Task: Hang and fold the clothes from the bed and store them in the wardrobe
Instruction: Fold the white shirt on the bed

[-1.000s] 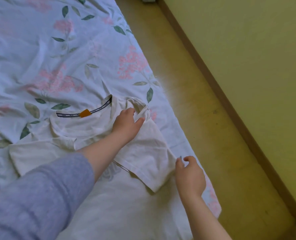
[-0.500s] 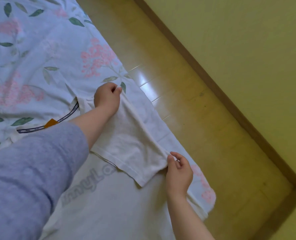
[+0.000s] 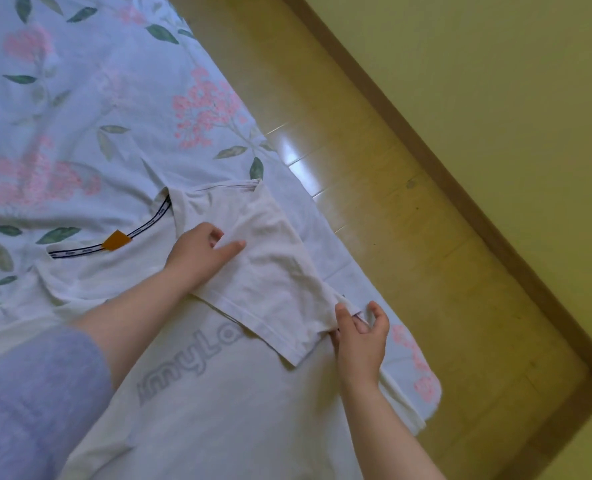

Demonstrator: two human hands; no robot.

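Sliding left hand [image 3: 203, 252] back, holding sleeve [image 3: 270, 268]

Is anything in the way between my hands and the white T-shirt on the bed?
Nothing visible: the left hand rests on the folded sleeve of the white T-shirt, and the right hand pinches its edge.

The white T-shirt [image 3: 218, 410] lies spread flat on the bed [image 3: 80, 98], along its right edge, with grey lettering on the chest. Its right sleeve [image 3: 270, 271] is folded inward over the body. An orange label [image 3: 116, 240] sits at the collar.
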